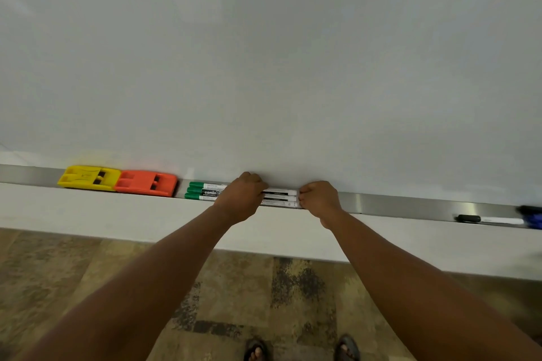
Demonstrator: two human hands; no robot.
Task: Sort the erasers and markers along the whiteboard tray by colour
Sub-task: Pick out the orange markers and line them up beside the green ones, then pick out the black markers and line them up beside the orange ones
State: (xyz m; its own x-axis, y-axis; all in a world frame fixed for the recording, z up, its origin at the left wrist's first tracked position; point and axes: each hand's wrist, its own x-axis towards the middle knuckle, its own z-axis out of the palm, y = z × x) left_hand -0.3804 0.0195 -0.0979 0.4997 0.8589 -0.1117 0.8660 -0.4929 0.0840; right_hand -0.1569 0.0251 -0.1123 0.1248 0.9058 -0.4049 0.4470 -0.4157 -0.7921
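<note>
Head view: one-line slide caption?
Both hands, left and right, square up green markers in the whiteboard tray, beside yellow and orange erasers.

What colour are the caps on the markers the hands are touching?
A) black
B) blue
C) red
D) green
D: the markers lying in the tray between the left hand and the orange eraser all show green caps at their left ends; the right hand is at their other ends.
</note>
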